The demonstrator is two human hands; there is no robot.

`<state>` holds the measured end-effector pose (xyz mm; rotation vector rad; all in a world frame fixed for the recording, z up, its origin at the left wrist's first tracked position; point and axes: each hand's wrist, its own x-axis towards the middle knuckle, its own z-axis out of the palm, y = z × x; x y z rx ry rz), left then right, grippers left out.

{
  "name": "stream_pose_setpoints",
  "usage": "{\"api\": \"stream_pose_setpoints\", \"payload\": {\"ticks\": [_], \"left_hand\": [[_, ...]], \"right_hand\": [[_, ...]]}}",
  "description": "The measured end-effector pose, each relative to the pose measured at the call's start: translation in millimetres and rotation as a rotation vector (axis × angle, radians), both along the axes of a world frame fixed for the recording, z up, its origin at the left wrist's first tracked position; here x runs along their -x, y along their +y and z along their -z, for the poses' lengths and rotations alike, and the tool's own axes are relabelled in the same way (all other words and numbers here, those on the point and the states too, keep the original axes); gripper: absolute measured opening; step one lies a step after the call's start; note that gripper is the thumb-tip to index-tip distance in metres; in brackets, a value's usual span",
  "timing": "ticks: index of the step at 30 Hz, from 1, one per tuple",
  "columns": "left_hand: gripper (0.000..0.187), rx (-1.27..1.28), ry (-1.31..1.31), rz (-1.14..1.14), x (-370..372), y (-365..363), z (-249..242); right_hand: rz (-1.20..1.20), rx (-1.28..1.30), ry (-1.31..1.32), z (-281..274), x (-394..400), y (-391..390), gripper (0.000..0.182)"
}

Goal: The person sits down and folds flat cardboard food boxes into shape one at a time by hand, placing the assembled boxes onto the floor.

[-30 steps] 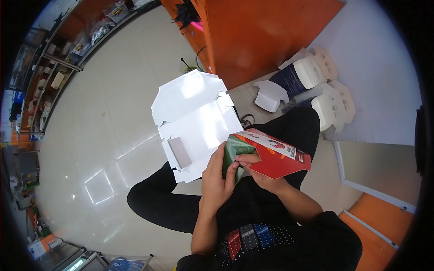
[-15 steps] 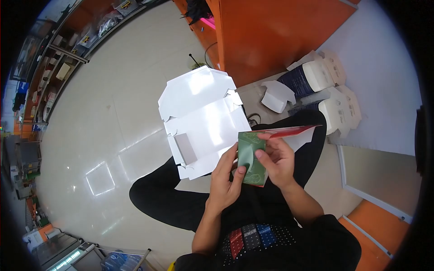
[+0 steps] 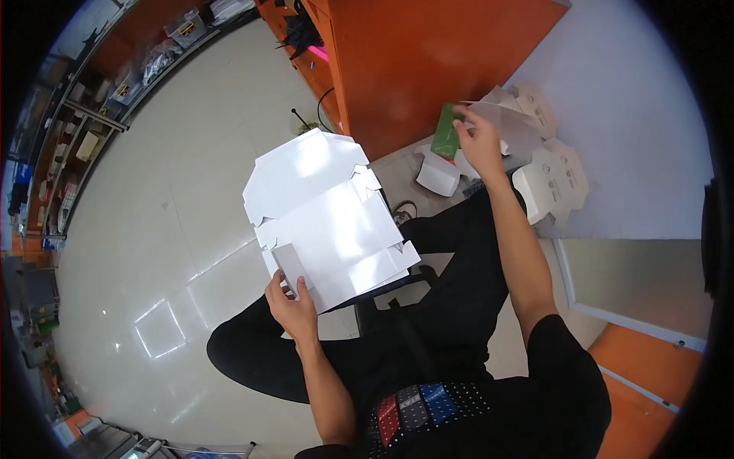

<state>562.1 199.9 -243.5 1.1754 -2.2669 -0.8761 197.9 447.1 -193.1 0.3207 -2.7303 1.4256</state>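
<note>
- White flat carton [image 3: 325, 210] is held over lap, at its lower edge.
- L hand [image 3: 293, 304]: low, near knee; fingers closed on carton's edge.
- R hand [image 3: 480, 139]: arm stretched fwd; green box [image 3: 446, 140] is pinched by fingers above folded cartons [image 3: 547, 180].

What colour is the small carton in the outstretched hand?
Green, seen in the head view: the small folded cardboard carton in the right hand.

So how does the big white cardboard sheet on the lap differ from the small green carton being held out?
The flat white unfolded cardboard box blank is large and plain, lying spread open on the lap, gripped at its near edge by the left hand. The small green carton is far smaller, coloured, and held out by the right hand over the floor. Both are cardboard packaging.
</note>
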Motion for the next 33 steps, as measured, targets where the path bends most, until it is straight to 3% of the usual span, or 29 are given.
{"api": "stream_pose_setpoints", "payload": {"ticks": [2,3,5,9,15,21,26,29,33], "left_hand": [[0.044,0.011,-0.018,-0.013,-1,-1,2],[0.043,0.018,-0.025,-0.019,1,-3,3],[0.040,0.054,-0.075,-0.033,0,-5,3],[0.033,0.110,-0.136,-0.081,2,0,2],[0.031,0.460,-0.191,-0.003,-2,3,5],[0.025,0.311,-0.187,-0.010,7,12,-2],[0.017,0.256,-0.059,-0.058,12,13,-8],[0.015,0.241,-0.016,-0.047,11,14,-8],[0.015,0.183,0.096,-0.065,16,21,-17]], "right_hand": [[-0.042,-0.282,0.050,63,17,21,0.027],[-0.063,-0.422,0.078,65,18,18,0.027],[-0.045,-0.351,-0.100,72,3,24,0.026],[-0.074,-0.170,-0.195,71,-15,19,0.026],[-0.344,-0.133,-0.240,86,-58,-2,0.030],[-0.491,-0.145,-0.322,83,-122,-46,0.031],[-0.348,-0.059,-0.070,75,-139,-51,0.028],[-0.358,0.065,-0.163,67,-139,-51,0.030],[-0.342,0.029,-0.290,75,-155,-52,0.035]]}}
